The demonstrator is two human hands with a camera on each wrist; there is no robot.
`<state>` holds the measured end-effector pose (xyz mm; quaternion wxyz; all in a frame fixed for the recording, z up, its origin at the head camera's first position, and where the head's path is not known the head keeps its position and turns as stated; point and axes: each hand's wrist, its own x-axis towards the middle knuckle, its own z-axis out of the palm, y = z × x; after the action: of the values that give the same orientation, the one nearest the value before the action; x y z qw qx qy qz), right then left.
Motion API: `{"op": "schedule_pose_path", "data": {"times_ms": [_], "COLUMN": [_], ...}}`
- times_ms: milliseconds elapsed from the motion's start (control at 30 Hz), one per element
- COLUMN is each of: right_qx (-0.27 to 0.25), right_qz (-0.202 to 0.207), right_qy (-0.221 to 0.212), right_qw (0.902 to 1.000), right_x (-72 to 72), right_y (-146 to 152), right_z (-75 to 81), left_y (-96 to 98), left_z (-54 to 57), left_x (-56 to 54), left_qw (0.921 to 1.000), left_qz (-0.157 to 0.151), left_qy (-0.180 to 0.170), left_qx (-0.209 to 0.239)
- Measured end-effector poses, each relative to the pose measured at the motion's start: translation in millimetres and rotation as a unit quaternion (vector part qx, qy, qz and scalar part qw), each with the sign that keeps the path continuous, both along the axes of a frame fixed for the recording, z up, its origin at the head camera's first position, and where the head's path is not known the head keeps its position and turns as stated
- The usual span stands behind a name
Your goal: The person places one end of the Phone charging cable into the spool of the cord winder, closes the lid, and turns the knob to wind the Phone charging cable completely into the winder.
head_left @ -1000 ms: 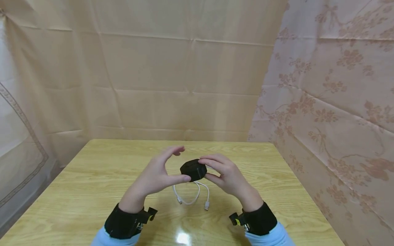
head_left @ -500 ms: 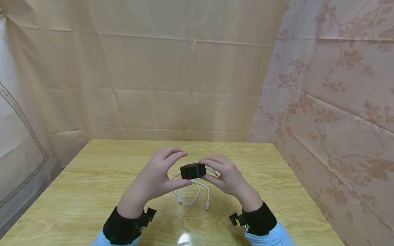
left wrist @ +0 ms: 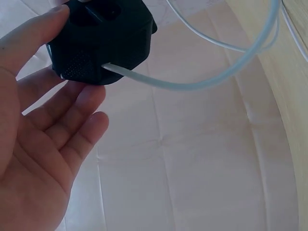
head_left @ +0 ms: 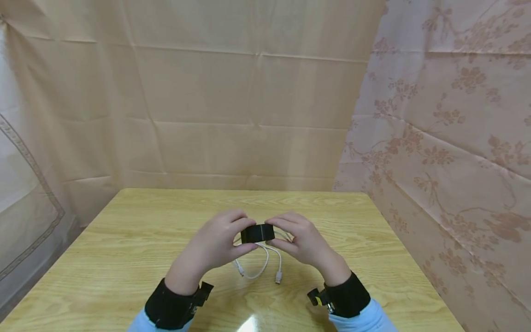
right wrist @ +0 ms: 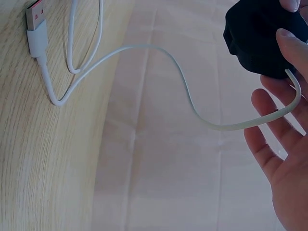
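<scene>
A black, many-sided cable winder (head_left: 257, 234) is held up between both hands above the table, its narrow side facing the head camera. My left hand (head_left: 213, 240) pinches its left end, thumb below and fingers above. On the opposite end, my right hand (head_left: 304, 237) grips it between thumb and fingers. The left wrist view shows recesses in the winder (left wrist: 101, 41) and a white USB cable (left wrist: 192, 86) leaving a slot in its side. Cable also comes out near the right fingers, as the right wrist view shows. The inside of the winder is hidden.
The cable's loop and ends lie on the wooden table (head_left: 124, 249) just below the hands, with the USB-A plug (head_left: 278, 277) toward the near side. A beige curtain (head_left: 207, 115) hangs behind the table, and a flowered curtain (head_left: 448, 138) on the right.
The winder has tilted from showing its broad face to showing its narrow side. My left fingers have come down onto it, and the right hand keeps its grip.
</scene>
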<state>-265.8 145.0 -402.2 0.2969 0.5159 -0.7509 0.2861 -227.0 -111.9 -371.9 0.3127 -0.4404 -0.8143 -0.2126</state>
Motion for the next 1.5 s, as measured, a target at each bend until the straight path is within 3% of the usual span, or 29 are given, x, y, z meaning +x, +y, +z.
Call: {"op": "schedule_pose_path", "data": {"times_ms": [167, 367, 533, 733, 1000, 1133, 1367, 1500], "right_qx": [0.018, 0.017, -0.006, -0.051, -0.112, -0.132, -0.143, -0.140], "right_qz": [-0.001, 0.002, -0.001, -0.047, -0.087, -0.105, -0.116, -0.119], "right_qy": [-0.015, -0.050, -0.076, -0.079, -0.053, -0.043, -0.028, -0.026], "right_qw": [0.9997, 0.9986, 0.9971, 0.9944, 0.9885, 0.9848, 0.9825, 0.9826], "right_x": [1.4, 3.1, 4.5, 6.3, 7.7, 9.0, 11.1, 12.2], "right_y": [1.1, 3.2, 9.3, 21.8, 36.8, 41.7, 43.6, 43.3], "right_z": [-1.5, 2.7, 8.4, 19.0, 30.2, 33.1, 38.1, 39.6], "left_y": [-1.2, -1.2, -3.4, -8.2, -12.1, -12.6, -14.1, -14.6], "left_z": [-2.5, -2.2, -0.8, 0.9, 0.9, 0.4, -5.0, -8.6], "left_x": [1.0, 0.1, 2.0, 2.7, -2.9, -6.4, -13.9, -18.6], "left_qw": [0.9992, 0.9993, 0.9983, 0.9905, 0.9784, 0.9661, 0.9271, 0.9126], "left_qz": [0.009, 0.004, 0.026, 0.068, 0.075, 0.072, 0.073, 0.075], "left_qy": [-0.033, -0.033, -0.052, -0.115, -0.175, -0.223, -0.329, -0.362], "left_qx": [-0.021, -0.017, -0.009, 0.032, 0.080, 0.109, 0.165, 0.174]}}
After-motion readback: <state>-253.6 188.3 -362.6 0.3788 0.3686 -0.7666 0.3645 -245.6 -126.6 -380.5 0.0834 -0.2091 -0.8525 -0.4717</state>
